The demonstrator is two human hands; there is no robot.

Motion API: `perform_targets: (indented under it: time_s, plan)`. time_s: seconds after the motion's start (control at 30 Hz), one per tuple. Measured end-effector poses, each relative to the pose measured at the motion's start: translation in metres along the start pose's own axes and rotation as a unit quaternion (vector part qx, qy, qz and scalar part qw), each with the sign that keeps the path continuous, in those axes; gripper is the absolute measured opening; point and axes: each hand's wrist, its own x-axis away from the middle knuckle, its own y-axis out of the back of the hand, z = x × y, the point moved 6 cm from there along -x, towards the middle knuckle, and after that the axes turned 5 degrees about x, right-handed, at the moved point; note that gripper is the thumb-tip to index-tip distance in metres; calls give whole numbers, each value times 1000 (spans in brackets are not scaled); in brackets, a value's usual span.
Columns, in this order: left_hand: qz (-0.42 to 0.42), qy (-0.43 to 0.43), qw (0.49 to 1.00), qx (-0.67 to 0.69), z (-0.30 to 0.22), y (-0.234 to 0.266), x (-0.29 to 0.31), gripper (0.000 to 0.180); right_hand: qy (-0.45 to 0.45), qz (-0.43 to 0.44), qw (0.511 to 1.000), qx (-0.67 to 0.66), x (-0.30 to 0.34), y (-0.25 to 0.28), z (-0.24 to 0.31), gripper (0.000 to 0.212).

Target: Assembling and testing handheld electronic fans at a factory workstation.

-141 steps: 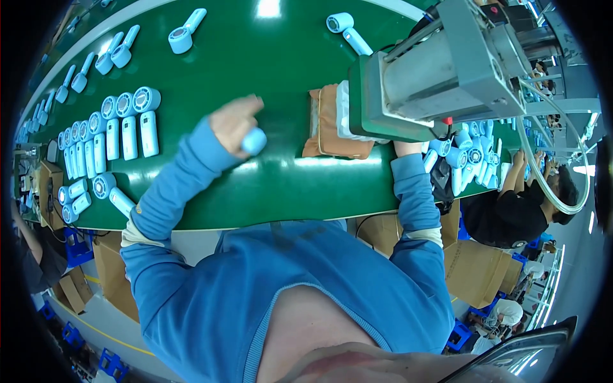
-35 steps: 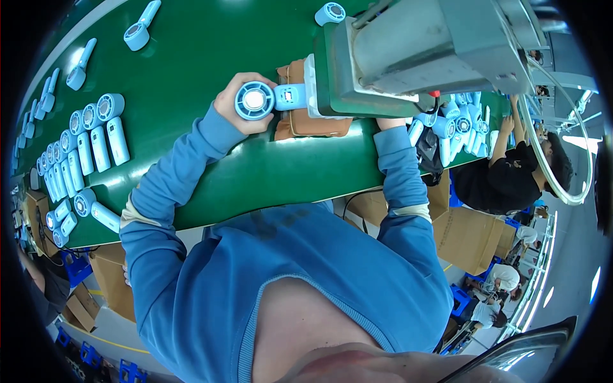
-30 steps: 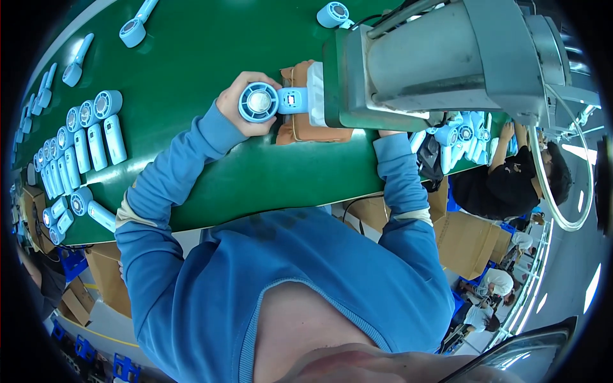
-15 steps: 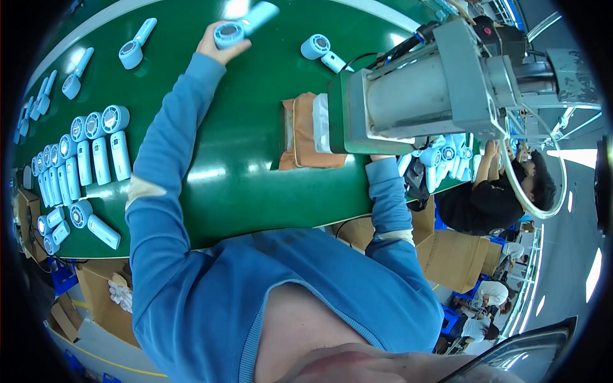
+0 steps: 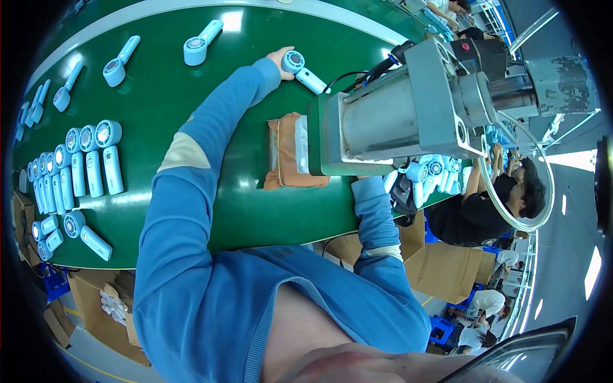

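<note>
My left hand [image 5: 281, 62] reaches across the bench and grips the round head of a light-blue handheld fan [image 5: 311, 81]; its handle slants down toward the press machine [image 5: 383, 121]. My right hand is hidden behind the press; only the right sleeve [image 5: 370, 195] shows, running up to it. Beside the press lies an orange-brown cloth pad [image 5: 292, 153] with a white piece on it. Another blue fan [image 5: 201, 45] rests farther left, apart from my left hand.
Rows of blue fans [image 5: 92, 169] cover the left of the green table [image 5: 249, 217]. More fans [image 5: 434, 171] are heaped right of the press, near a black bag [image 5: 402, 195]. A co-worker in black [image 5: 482, 214] sits there. Cardboard boxes [image 5: 440, 265] stand below the table edge.
My left hand has set one fan down at the far left and moved right to the fan near the press. The whole view has shifted slightly.
</note>
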Motion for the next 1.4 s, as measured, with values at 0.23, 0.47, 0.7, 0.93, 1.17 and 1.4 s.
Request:
perform_targets:
  time_s: [0.23, 0.47, 0.7, 0.93, 1.17, 1.4]
  plan:
    - [-110, -105, 988, -37, -81, 96, 114, 59, -30, 35, 998, -49, -18, 3, 11, 68]
    - [-84, -97, 989, 77, -169, 111, 267, 57, 153, 11, 786, 598, -4, -30, 38, 51]
    - [-112, -96, 982, 117, -163, 64, 261, 59, 165, 12, 615, 771, 26, -50, 46, 45]
    - [-46, -100, 988, 108, -149, 38, 238, 64, 159, -18, 610, 776, -16, -61, 28, 43]
    - [-6, -87, 983, 159, -139, 37, 230, 63, 106, -67, 573, 810, -26, -27, 13, 40]
    - [159, -148, 965, 145, -161, 36, 192, 52, 105, -107, 533, 833, -21, 25, 22, 37]
